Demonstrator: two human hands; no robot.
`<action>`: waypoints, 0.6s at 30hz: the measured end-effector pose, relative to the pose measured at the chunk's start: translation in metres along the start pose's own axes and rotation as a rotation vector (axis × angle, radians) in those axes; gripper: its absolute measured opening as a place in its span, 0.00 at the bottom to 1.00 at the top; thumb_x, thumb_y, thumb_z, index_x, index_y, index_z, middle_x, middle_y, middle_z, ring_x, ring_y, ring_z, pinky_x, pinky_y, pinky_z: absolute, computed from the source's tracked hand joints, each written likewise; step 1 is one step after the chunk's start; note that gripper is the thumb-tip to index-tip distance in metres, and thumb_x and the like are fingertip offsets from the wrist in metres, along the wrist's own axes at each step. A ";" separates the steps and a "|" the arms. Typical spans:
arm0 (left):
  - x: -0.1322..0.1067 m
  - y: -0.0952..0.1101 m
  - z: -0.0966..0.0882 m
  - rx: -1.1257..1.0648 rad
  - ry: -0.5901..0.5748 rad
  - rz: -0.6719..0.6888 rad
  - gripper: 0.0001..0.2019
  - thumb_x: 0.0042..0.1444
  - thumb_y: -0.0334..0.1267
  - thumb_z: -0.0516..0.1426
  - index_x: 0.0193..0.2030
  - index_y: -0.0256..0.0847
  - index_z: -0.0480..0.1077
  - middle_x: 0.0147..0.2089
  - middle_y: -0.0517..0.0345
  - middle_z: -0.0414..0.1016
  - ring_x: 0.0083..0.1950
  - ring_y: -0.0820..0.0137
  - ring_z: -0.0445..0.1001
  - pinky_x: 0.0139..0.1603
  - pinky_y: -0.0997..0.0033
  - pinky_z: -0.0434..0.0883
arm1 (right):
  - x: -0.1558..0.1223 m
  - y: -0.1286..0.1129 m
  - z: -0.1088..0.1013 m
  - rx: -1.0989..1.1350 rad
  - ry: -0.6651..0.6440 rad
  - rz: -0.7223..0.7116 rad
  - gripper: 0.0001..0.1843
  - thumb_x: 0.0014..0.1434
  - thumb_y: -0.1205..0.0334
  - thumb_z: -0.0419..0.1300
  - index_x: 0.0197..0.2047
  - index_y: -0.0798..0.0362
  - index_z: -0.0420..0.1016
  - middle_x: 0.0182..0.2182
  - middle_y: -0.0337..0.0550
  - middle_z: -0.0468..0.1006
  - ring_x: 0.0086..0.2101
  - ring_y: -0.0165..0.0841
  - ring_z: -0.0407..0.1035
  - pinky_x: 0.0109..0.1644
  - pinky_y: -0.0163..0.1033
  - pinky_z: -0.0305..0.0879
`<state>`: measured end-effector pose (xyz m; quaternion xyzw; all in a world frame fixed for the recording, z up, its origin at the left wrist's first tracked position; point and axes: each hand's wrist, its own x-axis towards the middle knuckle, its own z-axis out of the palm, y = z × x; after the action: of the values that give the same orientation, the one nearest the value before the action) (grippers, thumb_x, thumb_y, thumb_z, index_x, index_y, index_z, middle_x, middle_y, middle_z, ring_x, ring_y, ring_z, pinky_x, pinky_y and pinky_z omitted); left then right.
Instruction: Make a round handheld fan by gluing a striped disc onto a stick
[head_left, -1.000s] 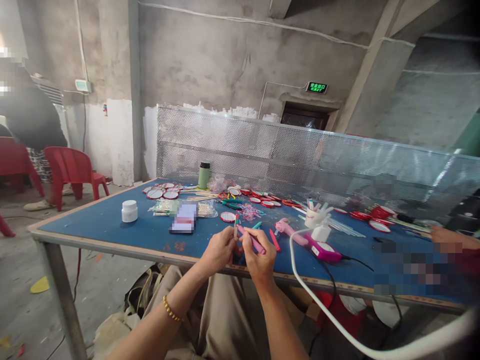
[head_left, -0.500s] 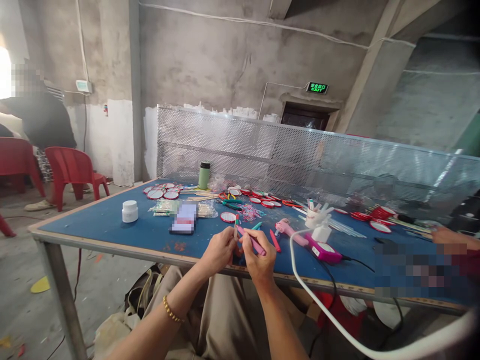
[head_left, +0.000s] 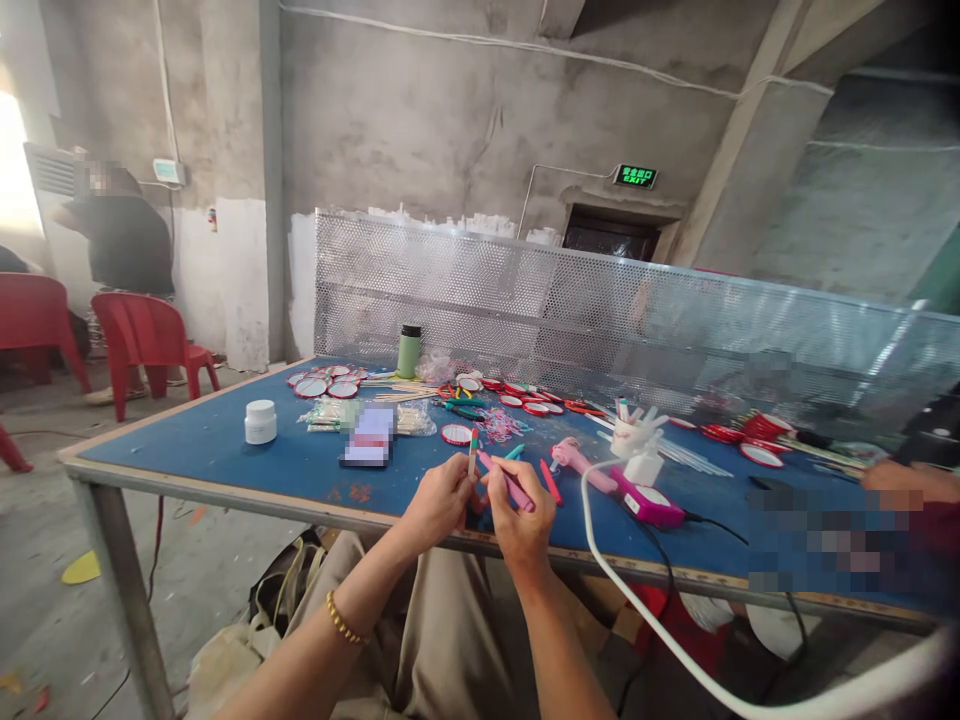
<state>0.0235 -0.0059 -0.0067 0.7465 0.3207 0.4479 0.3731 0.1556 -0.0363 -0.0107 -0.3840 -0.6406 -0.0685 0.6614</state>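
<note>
My left hand [head_left: 437,505] is closed around a thin stick [head_left: 472,452] with a red and green tip that points upward. My right hand [head_left: 517,515] pinches a pink pen-like stick [head_left: 510,483], its end meeting the left hand's stick. Both hands hover over the near edge of the blue table [head_left: 225,450]. A red stick [head_left: 550,481] and a teal one [head_left: 514,451] lie just beyond my fingers. A pink glue gun [head_left: 581,462] and a magenta tool [head_left: 645,500] rest to the right.
A white jar [head_left: 260,421], a green bottle [head_left: 408,351], round red-rimmed discs [head_left: 322,384], wooden sticks and a cup of white sticks [head_left: 626,432] lie on the table. A perforated metal screen [head_left: 600,320] backs it. Red chairs [head_left: 142,345] and a standing person [head_left: 124,240] are at left. Another person's hand [head_left: 896,478] is at right.
My hands hold nearly still with the two sticks. The person at the far left has walked away toward the wall.
</note>
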 end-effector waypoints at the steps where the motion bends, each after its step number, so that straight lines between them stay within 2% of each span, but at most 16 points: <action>1: 0.000 0.000 0.000 0.000 -0.002 0.000 0.09 0.64 0.40 0.48 0.32 0.43 0.58 0.25 0.64 0.74 0.20 0.74 0.67 0.27 0.76 0.62 | 0.000 0.000 0.000 0.002 0.003 0.001 0.06 0.65 0.62 0.57 0.41 0.52 0.75 0.31 0.43 0.81 0.26 0.31 0.74 0.31 0.36 0.74; 7: 0.000 -0.001 0.000 0.044 0.033 0.032 0.11 0.64 0.41 0.48 0.30 0.43 0.57 0.24 0.63 0.71 0.23 0.73 0.68 0.27 0.76 0.60 | 0.000 0.000 0.000 -0.019 -0.025 -0.039 0.06 0.64 0.62 0.58 0.41 0.51 0.76 0.30 0.41 0.81 0.26 0.30 0.74 0.31 0.36 0.73; 13: 0.000 -0.001 0.000 0.022 0.010 0.027 0.10 0.64 0.41 0.47 0.31 0.43 0.58 0.25 0.63 0.73 0.22 0.74 0.68 0.28 0.75 0.61 | -0.001 0.001 0.001 -0.006 0.008 0.001 0.06 0.64 0.62 0.58 0.41 0.51 0.76 0.31 0.43 0.81 0.26 0.31 0.75 0.30 0.36 0.74; 18: 0.000 -0.003 0.001 0.038 0.030 0.032 0.12 0.64 0.42 0.48 0.29 0.44 0.57 0.24 0.63 0.72 0.25 0.72 0.71 0.28 0.75 0.61 | -0.001 0.001 0.001 -0.003 -0.025 -0.013 0.06 0.64 0.62 0.58 0.42 0.51 0.76 0.31 0.42 0.82 0.26 0.31 0.75 0.31 0.37 0.74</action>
<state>0.0238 -0.0045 -0.0090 0.7519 0.3228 0.4586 0.3467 0.1555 -0.0353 -0.0119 -0.3816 -0.6512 -0.0687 0.6524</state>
